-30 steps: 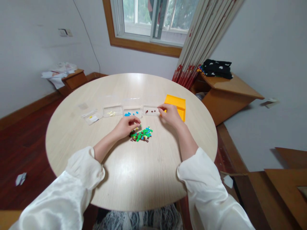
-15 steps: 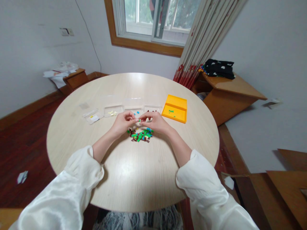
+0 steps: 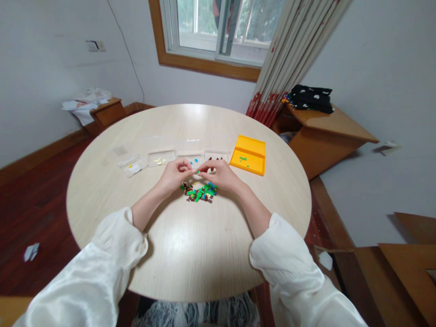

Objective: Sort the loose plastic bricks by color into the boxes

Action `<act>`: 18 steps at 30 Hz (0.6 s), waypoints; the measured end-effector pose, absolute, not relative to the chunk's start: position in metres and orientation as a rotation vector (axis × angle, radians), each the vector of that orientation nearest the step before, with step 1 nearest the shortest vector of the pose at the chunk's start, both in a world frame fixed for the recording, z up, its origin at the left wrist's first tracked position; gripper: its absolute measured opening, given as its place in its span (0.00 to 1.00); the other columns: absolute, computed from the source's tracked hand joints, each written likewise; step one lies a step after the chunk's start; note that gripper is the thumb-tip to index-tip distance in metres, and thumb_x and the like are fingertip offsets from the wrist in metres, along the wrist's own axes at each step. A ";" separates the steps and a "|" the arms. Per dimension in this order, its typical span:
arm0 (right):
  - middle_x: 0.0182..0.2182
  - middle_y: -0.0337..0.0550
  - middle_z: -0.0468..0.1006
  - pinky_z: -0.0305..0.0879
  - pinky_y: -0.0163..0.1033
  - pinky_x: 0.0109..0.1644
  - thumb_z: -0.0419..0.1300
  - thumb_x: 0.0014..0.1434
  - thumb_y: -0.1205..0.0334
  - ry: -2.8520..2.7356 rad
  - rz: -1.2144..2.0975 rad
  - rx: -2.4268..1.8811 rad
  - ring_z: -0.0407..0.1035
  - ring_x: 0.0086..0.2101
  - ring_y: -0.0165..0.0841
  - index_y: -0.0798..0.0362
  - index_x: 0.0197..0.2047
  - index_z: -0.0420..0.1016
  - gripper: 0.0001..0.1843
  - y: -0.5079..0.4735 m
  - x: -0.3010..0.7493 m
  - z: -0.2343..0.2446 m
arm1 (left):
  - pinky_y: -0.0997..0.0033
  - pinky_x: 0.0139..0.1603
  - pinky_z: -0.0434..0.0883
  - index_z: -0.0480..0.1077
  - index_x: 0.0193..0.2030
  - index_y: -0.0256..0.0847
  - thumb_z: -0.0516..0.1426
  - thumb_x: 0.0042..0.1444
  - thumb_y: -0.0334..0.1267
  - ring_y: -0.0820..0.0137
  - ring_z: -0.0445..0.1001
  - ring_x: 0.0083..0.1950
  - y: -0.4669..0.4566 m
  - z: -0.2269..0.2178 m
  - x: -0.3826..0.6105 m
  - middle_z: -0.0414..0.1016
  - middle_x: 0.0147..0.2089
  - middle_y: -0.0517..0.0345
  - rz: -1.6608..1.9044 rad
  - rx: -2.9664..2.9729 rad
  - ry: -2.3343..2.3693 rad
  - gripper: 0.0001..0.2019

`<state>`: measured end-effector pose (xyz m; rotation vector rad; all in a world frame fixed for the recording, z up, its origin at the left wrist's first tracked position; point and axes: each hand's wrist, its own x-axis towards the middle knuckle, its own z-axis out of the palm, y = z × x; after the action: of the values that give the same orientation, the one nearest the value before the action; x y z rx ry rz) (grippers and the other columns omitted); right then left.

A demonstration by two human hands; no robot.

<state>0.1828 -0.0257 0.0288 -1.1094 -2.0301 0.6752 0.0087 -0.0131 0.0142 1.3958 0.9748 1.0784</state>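
My left hand (image 3: 176, 173) and my right hand (image 3: 219, 173) meet at the fingertips above the table, both closed in a pinch. Between them shows a small green building-brick piece (image 3: 198, 172), partly covered by the fingers. Just below the hands lies a loose pile of small pieces (image 3: 200, 192) in green, brown, blue and yellow. Behind my hands stand clear plastic boxes: one with pale yellow pieces (image 3: 160, 161), one with blue pieces (image 3: 194, 161), and one with brown pieces (image 3: 215, 158), partly hidden by my right hand.
An opened orange case (image 3: 250, 147) with several green bits is to the right. On the left lies a small clear bag or box (image 3: 131, 167) with a yellow and white item. The round wooden table (image 3: 190, 254) curves toward me. A wooden cabinet (image 3: 327, 131) stands beyond its right edge.
My hands stay in nearly the same place, pinched around the green piece. Only a very slight shift of the fingertips shows; the boxes and pile look the same.
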 end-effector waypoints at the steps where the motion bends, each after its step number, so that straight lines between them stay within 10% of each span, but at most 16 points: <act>1: 0.31 0.41 0.81 0.64 0.36 0.39 0.60 0.53 0.69 -2.035 0.674 -1.106 0.71 0.33 0.30 0.53 0.35 0.80 0.08 -0.026 0.183 0.029 | 0.78 0.22 0.54 0.63 0.24 0.38 0.65 0.37 0.41 0.78 0.62 0.20 -0.013 0.014 0.009 0.64 0.18 0.66 1.075 1.393 0.979 0.14; 18: 0.32 0.41 0.81 0.65 0.35 0.39 0.60 0.54 0.69 -2.066 0.663 -1.094 0.72 0.33 0.30 0.52 0.36 0.80 0.08 -0.024 0.182 0.026 | 0.79 0.21 0.54 0.63 0.24 0.38 0.66 0.35 0.40 0.78 0.64 0.20 -0.013 0.012 0.009 0.67 0.19 0.64 1.091 1.348 0.973 0.16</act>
<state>0.1815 -0.0245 0.0261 -1.0936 -2.0663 0.6633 0.0087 -0.0127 0.0120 1.3481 0.9733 1.0905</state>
